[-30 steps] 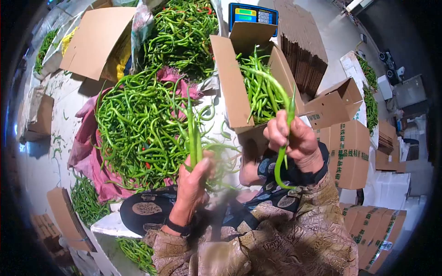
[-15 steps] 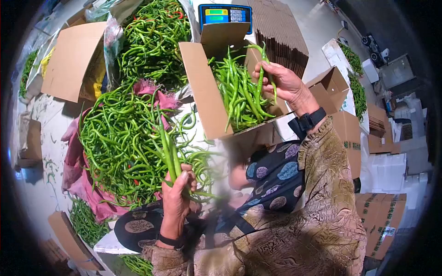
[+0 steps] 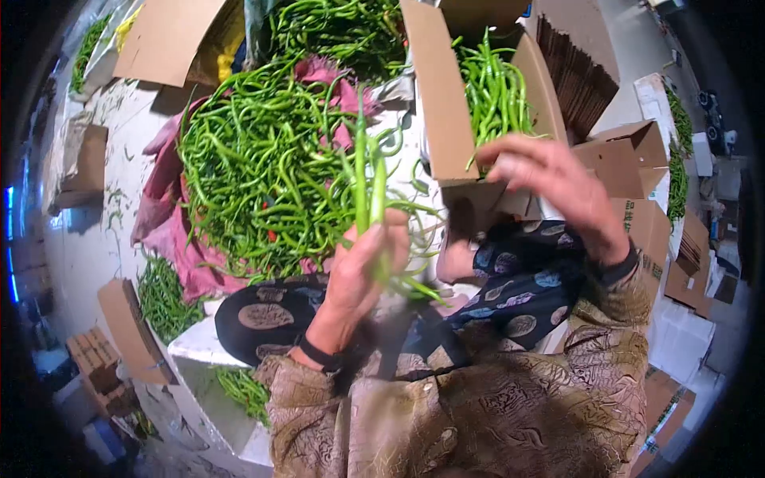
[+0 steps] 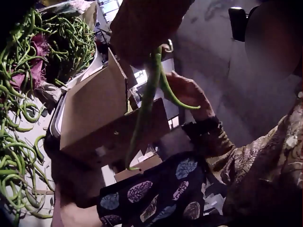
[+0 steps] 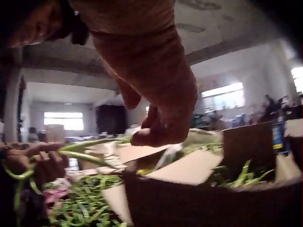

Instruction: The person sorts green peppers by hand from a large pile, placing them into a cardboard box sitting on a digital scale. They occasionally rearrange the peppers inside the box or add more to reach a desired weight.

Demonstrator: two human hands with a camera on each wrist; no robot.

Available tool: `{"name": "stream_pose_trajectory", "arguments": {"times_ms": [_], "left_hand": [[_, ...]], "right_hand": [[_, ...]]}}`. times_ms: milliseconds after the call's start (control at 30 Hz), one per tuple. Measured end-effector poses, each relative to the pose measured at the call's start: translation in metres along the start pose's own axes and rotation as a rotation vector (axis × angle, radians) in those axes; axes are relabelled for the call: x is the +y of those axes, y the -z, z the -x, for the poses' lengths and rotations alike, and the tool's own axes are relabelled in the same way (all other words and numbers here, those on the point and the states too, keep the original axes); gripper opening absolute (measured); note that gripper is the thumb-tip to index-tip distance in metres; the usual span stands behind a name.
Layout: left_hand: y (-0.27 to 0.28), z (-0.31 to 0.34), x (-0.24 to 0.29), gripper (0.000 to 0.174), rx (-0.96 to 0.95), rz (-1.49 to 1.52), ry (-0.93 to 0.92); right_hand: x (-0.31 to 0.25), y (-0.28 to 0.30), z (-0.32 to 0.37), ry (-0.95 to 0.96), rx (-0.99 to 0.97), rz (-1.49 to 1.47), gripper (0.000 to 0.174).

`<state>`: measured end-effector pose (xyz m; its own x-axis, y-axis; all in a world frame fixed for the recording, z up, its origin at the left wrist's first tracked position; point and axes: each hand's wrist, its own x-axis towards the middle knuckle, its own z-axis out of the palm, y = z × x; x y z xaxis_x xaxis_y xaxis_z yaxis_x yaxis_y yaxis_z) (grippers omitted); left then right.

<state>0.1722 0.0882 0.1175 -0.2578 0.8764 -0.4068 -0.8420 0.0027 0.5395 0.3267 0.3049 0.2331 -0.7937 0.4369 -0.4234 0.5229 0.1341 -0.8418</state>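
My left hand [image 3: 358, 271] grips a few long green chili peppers [image 3: 362, 179], their ends sticking out above and below the fist. In the left wrist view these peppers [image 4: 150, 90] hang below the dark shape of the hand. My right hand [image 3: 562, 183] holds nothing. It hovers by the near end of an open cardboard box [image 3: 442, 95], fingers loosely bent and pointing left. Long green chili peppers [image 3: 496, 92] lie lengthwise inside that box. In the right wrist view the right hand [image 5: 151, 80] is between the box and the held peppers [image 5: 85, 155].
A big heap of green chili peppers [image 3: 263, 175] spreads over pink cloth [image 3: 159, 211] at the left. Flattened cardboard [image 3: 578, 80] is stacked behind the box. Another open carton [image 3: 625, 159] stands to the right. The person's patterned trouser legs [image 3: 518, 279] lie below the hands.
The right hand carried a pepper to the box and let go there. It has since drawn back, empty, toward the near end. The left hand still grips its peppers; the head view has shifted.
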Motion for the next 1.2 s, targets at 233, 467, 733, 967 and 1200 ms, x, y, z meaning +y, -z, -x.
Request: {"name": "stream_pose_trajectory", "arguments": {"times_ms": [233,467,733,967,1200], "left_hand": [[-0.008,0.011,0.005,0.028,-0.198,-0.193,0.099],[-0.007,0.014,0.002,0.045,-0.13,-0.581,0.097],[0.007,0.004,-0.005,0.042,-0.144,0.059,0.15],[0.017,0.002,-0.011,0.026,0.017,-0.177,-0.016],[0.015,-0.001,0.001,0.03,0.213,-0.067,-0.02]], "right_hand": [[0.013,-0.098,-0.018,-0.056,-0.253,-0.703,0.038],[0.023,-0.117,-0.033,-0.164,-0.186,-0.921,0.028],[0.049,-0.114,-0.055,-0.141,-0.069,-1.089,0.024],[0.054,-0.115,-0.059,-0.26,0.013,-1.046,0.028],[0.033,-0.126,-0.042,-0.136,-0.044,-0.671,0.034]]}}
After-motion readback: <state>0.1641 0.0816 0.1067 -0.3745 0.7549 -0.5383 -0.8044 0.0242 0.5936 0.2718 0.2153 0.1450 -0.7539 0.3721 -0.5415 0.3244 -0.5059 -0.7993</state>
